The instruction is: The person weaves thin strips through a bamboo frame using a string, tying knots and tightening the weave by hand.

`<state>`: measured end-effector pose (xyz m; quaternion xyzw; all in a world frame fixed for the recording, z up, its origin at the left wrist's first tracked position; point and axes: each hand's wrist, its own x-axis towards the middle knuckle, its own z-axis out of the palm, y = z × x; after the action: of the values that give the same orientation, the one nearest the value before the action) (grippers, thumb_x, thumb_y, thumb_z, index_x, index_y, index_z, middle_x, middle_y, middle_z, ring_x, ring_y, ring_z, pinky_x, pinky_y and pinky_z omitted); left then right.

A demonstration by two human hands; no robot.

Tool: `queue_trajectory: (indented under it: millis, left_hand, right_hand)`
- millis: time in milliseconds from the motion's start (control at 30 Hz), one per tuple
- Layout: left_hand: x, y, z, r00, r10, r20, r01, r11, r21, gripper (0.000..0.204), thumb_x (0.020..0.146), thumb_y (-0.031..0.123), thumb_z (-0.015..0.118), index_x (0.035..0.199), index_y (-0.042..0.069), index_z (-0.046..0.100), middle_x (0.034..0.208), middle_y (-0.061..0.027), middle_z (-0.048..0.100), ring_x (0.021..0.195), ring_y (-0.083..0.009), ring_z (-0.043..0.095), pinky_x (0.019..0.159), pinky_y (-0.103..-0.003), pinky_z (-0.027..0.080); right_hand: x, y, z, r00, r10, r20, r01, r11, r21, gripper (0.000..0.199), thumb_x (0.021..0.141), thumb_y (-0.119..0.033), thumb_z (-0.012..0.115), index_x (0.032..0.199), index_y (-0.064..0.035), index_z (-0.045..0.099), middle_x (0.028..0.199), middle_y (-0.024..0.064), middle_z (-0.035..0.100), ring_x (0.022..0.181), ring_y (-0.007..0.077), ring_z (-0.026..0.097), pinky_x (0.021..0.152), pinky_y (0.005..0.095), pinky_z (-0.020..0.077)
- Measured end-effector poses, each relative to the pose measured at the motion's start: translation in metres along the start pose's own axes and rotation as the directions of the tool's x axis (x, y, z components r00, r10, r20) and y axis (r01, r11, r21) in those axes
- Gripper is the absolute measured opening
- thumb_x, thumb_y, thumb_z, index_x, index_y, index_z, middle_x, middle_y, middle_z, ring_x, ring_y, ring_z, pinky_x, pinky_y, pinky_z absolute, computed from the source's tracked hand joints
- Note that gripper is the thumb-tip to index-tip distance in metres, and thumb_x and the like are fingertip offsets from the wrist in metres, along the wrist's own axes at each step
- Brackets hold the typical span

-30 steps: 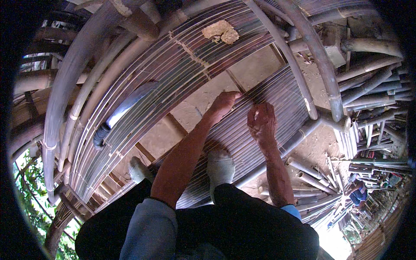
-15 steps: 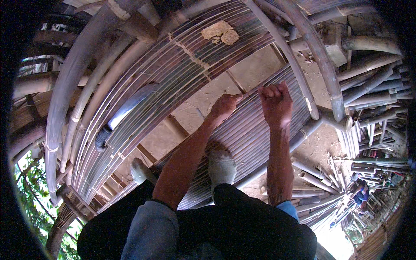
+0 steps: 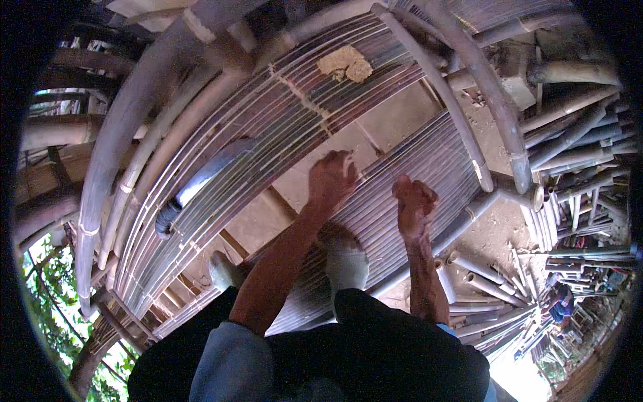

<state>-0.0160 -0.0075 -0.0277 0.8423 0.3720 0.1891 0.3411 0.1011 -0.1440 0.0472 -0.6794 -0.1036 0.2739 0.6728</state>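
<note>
Over the gap at the edge of the slatted bamboo platform (image 3: 429, 154), my left hand (image 3: 331, 181) is closed, its fingers curled. To its right, my right hand (image 3: 415, 201) is also curled closed above the slats. Whether a thin strand lies in either hand is too fine and blurred to make out. On the bamboo slat panel (image 3: 261, 120) to the left lies a large knife (image 3: 214, 167) with a broad shiny blade and a dark wrapped handle. A crumbly yellowish lump (image 3: 345, 63) rests farther up the same panel.
My socked feet (image 3: 348, 258) stand on the slats. Thick bamboo poles (image 3: 110, 147) frame the left side, and more poles (image 3: 462, 87) cross at the right. Piles of cut bamboo (image 3: 583, 147) lie beyond. A person (image 3: 559, 301) is far off at lower right.
Both hands have come nearer to me, the right one more. My left hand has also shifted a little left. The view has tilted slightly.
</note>
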Motion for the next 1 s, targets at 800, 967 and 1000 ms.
queue_trajectory:
  millis: [800,967,1000]
  left_hand:
    - [-0.059,-0.010,-0.072,0.994,0.083,-0.066,-0.055,0.936,0.348,0.020,0.090,0.024,0.062,0.093,0.004,0.059,0.073,-0.0146,0.061,0.075,-0.0339,0.065,0.064,-0.047,0.055]
    - [-0.073,-0.026,-0.081,0.997,-0.012,0.072,-0.010,0.957,0.290,0.018,0.089,0.023,0.063,0.097,0.006,0.061,0.079,-0.0140,0.062,0.080,-0.0324,0.066,0.065,-0.046,0.055]
    - [-0.074,-0.028,-0.079,0.990,-0.046,0.132,0.015,0.974,0.226,0.019,0.089,0.023,0.063,0.100,0.009,0.063,0.084,-0.0128,0.063,0.082,-0.0316,0.065,0.066,-0.046,0.055]
  right_hand:
    - [0.031,0.008,-0.019,0.978,0.016,0.208,0.082,0.886,-0.456,0.037,0.094,-0.016,0.068,0.061,-0.0060,0.055,0.061,-0.0009,0.053,0.056,0.0056,0.044,0.052,0.0231,0.0340]
    - [0.043,-0.005,-0.018,0.974,0.035,0.225,0.076,0.882,-0.465,0.037,0.094,-0.018,0.068,0.062,-0.0050,0.055,0.060,-0.0003,0.054,0.057,0.0064,0.046,0.053,0.0242,0.0352]
    - [0.049,0.006,-0.020,0.965,-0.023,0.260,0.152,0.858,-0.491,0.039,0.095,-0.019,0.068,0.060,-0.0061,0.054,0.059,-0.0011,0.052,0.056,0.0072,0.046,0.054,0.0247,0.0355]
